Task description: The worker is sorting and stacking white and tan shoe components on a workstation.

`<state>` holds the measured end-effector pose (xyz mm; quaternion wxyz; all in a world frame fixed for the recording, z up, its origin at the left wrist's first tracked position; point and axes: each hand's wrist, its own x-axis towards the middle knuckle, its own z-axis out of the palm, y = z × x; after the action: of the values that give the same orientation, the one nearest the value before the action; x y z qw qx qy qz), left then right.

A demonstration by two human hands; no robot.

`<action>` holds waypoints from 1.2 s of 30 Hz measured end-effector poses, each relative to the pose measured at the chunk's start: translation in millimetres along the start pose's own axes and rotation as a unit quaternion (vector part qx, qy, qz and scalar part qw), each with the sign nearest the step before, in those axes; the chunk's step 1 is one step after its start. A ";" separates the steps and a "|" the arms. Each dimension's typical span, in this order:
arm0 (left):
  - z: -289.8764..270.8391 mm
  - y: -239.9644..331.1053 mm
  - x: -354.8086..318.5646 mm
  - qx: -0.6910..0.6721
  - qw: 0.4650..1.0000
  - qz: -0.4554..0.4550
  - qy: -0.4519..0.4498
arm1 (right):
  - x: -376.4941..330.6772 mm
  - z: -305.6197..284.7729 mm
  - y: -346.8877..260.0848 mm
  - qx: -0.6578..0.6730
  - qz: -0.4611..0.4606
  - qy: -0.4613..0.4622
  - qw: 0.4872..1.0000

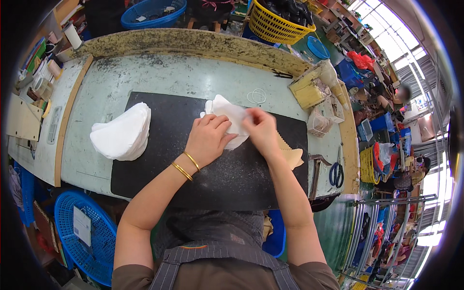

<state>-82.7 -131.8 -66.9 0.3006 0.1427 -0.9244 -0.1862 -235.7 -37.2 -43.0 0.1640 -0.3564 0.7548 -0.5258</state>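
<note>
A thin white sheet piece [223, 107] with a rounded outline lies on the black mat [212, 186] in front of me. My left hand [208, 139], with two gold bangles at the wrist, grips its left side, fingers bent over it and thumb at its lower edge. My right hand [261, 129] is closed at the right edge of the piece, its fingertips blurred by motion. To the left sits a thick stack of white curved pieces [121, 133]. Tan pieces with zigzag edges [291, 155] lie right of my right forearm, partly hidden by it.
Dark-handled scissors [337, 174] and a hammer-like tool [316, 169] rest at the table's right. A loop of white cord [256, 96] lies beyond the mat. A wooden rim [159, 41] borders the table's far side. Blue basket [87, 237] stands lower left; yellow basket [278, 26] stands beyond.
</note>
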 end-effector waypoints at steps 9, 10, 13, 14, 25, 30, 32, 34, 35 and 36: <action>-37.0 56.0 -60.0 0.088 0.978 0.187 0.025 | -109.1 -21.6 -13.6 -0.242 -0.380 -0.097 0.888; -29.3 50.7 -77.3 0.084 0.978 0.191 0.025 | -124.4 -19.4 -4.0 -0.190 -0.333 -0.121 0.916; -11.5 35.3 -108.2 -0.031 0.981 0.119 -0.148 | -118.5 -41.1 6.9 -0.214 -0.199 0.039 0.955; -17.9 40.2 -105.9 -0.018 0.979 0.134 -0.155 | -108.1 -51.7 6.9 -0.321 -0.187 0.098 0.923; 23.3 89.0 -28.9 -0.204 0.972 0.079 -0.079 | -105.1 -69.2 56.0 -0.095 0.047 0.131 0.986; 53.4 101.3 -17.7 -0.088 0.981 0.125 -0.122 | -104.6 -95.7 66.5 0.147 0.117 0.130 0.974; 49.4 97.9 -17.4 -0.019 0.977 0.116 -0.180 | -106.8 -128.1 52.9 0.229 0.021 0.328 0.916; 47.9 100.2 -18.1 -0.011 0.980 0.160 -0.120 | -117.8 -158.5 -12.8 0.132 -0.087 0.529 0.834; 45.4 102.1 -17.3 -0.009 0.980 0.159 -0.122 | -120.7 -161.2 -33.5 0.020 -0.140 0.594 0.792; 42.7 106.4 -15.4 -0.096 0.982 0.135 -0.086 | -127.8 -151.8 -23.0 0.023 -0.138 0.594 0.792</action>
<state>-112.9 -20.3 -60.8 0.2546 -0.0299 -0.9355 -0.2433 -233.2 151.9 21.4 -0.3827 -0.0706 0.6338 -0.6685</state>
